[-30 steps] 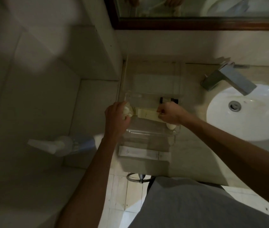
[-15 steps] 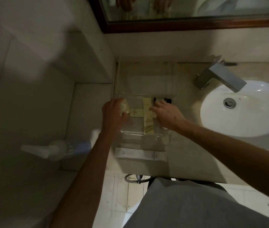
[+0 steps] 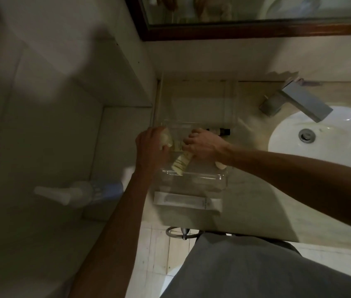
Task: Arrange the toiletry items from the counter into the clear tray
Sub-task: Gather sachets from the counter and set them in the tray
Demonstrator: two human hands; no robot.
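Observation:
The clear tray point(image 3: 194, 179) stands on the counter left of the sink. My left hand point(image 3: 151, 147) grips a pale cream bottle point(image 3: 167, 139) at the tray's left side. My right hand point(image 3: 204, 144) reaches into the tray, fingers curled over a cream tube point(image 3: 181, 162) that lies tilted toward the front wall. Just behind my right hand a dark-capped bottle point(image 3: 224, 131) lies in the tray. A small white cap point(image 3: 220, 165) shows under my right wrist. A long white box point(image 3: 188, 202) lies on the counter in front of the tray.
The white sink basin point(image 3: 320, 151) and chrome tap point(image 3: 299, 102) are to the right. A wood-framed mirror point(image 3: 256, 29) hangs behind. A white spray bottle point(image 3: 77, 193) lies low on the left. A tiled wall runs along the tray's left.
The cream tube has swung from upright in the tray to tilted, its lower end toward the left front. My right hand has closed over it. My left hand stays on the pale bottle.

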